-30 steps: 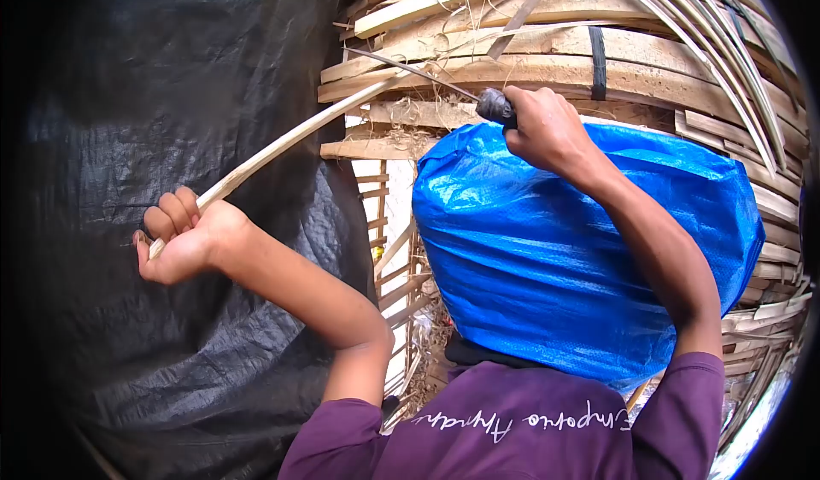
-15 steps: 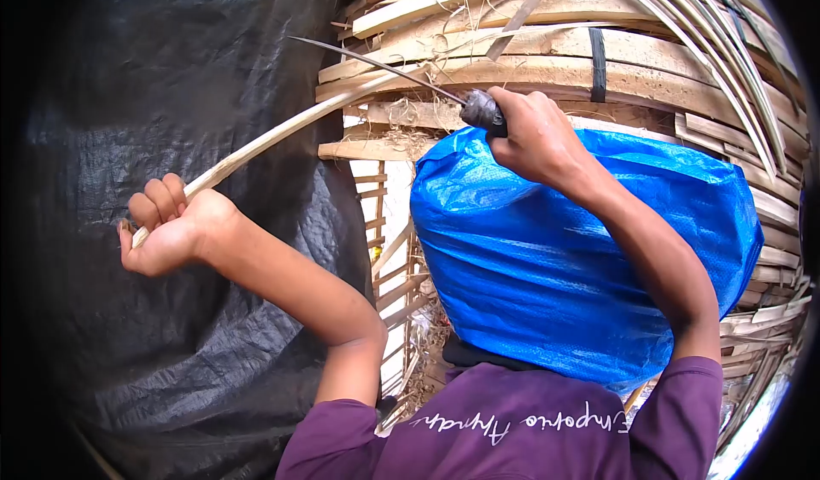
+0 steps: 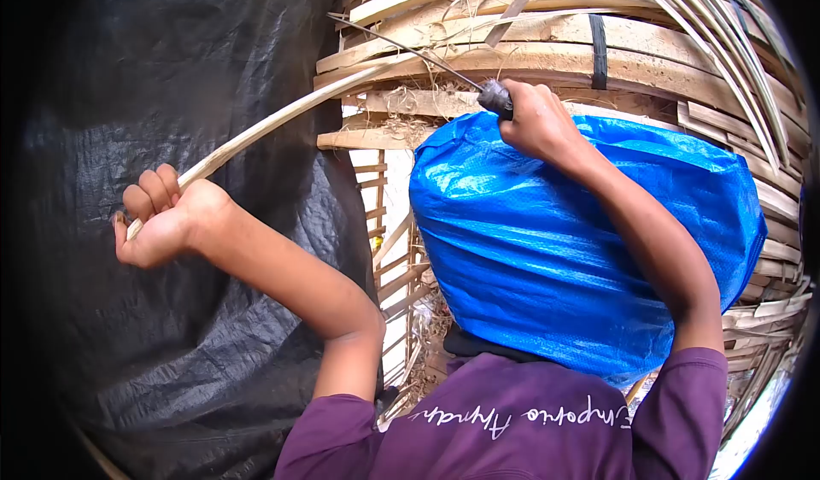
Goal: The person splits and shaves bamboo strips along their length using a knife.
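Note:
My left hand (image 3: 166, 215) is closed around the near end of a long pale bamboo strip (image 3: 273, 124), with the palm turned up. The strip rises to the right in a slight bend, its far part crossing in front of the stacked slats. In my right hand (image 3: 542, 125) is a knife (image 3: 410, 50), gripped by its dark wrapped handle. Its long thin blade points up and left and crosses over the strip's far part; whether the edge touches the strip I cannot tell. Below my right hand, a blue plastic sheet (image 3: 581, 241) covers my lap.
Stacked wooden slats (image 3: 530, 61), bound with a black band (image 3: 598, 51), fill the upper right, with curly shavings among them. Several thin strips (image 3: 726, 61) curve at the far right. A black plastic sheet (image 3: 196, 326) hangs at left, beside a slatted frame (image 3: 371, 185).
The knife and my right hand have shifted to the right, and the blade's tip sits higher. My left hand, still holding the strip, has moved slightly up and left.

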`<move>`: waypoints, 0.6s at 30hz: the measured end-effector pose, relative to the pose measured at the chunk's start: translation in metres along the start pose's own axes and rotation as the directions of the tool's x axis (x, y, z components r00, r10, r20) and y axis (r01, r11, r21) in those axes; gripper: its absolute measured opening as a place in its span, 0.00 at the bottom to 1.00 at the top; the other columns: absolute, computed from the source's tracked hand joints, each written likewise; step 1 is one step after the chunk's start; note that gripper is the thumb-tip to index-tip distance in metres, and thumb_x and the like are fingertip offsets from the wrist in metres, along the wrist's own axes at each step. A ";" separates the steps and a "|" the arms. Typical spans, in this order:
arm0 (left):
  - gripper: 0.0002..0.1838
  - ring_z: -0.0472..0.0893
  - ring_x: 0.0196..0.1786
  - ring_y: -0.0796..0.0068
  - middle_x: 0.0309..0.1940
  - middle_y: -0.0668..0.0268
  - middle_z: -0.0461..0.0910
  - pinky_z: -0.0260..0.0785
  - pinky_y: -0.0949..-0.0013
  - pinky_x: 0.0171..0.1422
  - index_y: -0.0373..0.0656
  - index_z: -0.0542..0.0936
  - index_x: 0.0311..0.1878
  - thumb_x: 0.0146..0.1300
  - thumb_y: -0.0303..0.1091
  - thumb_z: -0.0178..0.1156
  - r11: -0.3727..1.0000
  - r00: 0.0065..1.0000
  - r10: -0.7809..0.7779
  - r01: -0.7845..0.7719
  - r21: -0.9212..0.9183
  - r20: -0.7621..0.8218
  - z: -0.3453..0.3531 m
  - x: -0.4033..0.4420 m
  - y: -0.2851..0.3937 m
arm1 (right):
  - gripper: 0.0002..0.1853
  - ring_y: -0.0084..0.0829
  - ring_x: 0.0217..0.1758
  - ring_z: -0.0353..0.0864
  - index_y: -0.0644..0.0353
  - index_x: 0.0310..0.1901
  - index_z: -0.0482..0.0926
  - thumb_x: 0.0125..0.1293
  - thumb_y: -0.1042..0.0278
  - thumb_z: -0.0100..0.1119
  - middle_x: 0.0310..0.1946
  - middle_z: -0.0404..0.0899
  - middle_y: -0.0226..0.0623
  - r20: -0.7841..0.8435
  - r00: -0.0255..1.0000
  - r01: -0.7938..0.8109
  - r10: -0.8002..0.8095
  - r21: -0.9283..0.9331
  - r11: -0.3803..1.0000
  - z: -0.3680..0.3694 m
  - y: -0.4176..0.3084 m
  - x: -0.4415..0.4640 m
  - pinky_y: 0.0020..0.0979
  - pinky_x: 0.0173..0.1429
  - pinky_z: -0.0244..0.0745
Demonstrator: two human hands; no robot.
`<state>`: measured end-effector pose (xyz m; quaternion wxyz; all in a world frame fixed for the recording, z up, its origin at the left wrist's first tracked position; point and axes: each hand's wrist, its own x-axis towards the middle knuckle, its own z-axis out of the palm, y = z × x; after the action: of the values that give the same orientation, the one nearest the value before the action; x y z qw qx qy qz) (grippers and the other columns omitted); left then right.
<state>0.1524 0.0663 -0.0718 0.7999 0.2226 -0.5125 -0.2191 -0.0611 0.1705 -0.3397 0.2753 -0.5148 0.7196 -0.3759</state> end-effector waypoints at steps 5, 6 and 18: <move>0.17 0.40 0.17 0.78 0.13 0.74 0.41 0.35 0.70 0.24 0.55 0.43 0.21 0.57 0.42 0.40 1.000 1.000 0.008 -0.008 0.018 -0.014 -0.002 -0.005 0.002 | 0.15 0.60 0.43 0.81 0.69 0.40 0.80 0.50 0.73 0.55 0.35 0.81 0.63 -0.006 0.999 -0.044 0.044 -0.102 0.994 -0.004 0.011 0.010 0.52 0.53 0.73; 0.17 0.40 0.17 0.78 0.13 0.74 0.41 0.35 0.70 0.24 0.55 0.43 0.21 0.56 0.42 0.40 1.000 1.000 -0.004 0.004 0.011 -0.007 -0.007 -0.002 0.002 | 0.14 0.59 0.45 0.81 0.72 0.38 0.80 0.50 0.71 0.56 0.36 0.81 0.61 -0.043 0.999 -0.002 0.000 -0.060 0.998 -0.015 0.001 0.007 0.51 0.54 0.74; 0.17 0.40 0.16 0.78 0.13 0.74 0.41 0.35 0.70 0.24 0.55 0.43 0.21 0.56 0.40 0.39 1.000 0.999 0.014 -0.014 0.004 -0.034 0.001 -0.011 0.004 | 0.14 0.61 0.43 0.79 0.70 0.39 0.79 0.50 0.74 0.55 0.34 0.80 0.61 -0.076 0.996 0.045 -0.049 -0.054 0.998 -0.018 -0.008 0.005 0.52 0.51 0.73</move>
<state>0.1475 0.0755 -0.0769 0.8094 0.2243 -0.5009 -0.2089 -0.0725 0.1693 -0.3226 0.2248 -0.5236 0.7270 -0.3831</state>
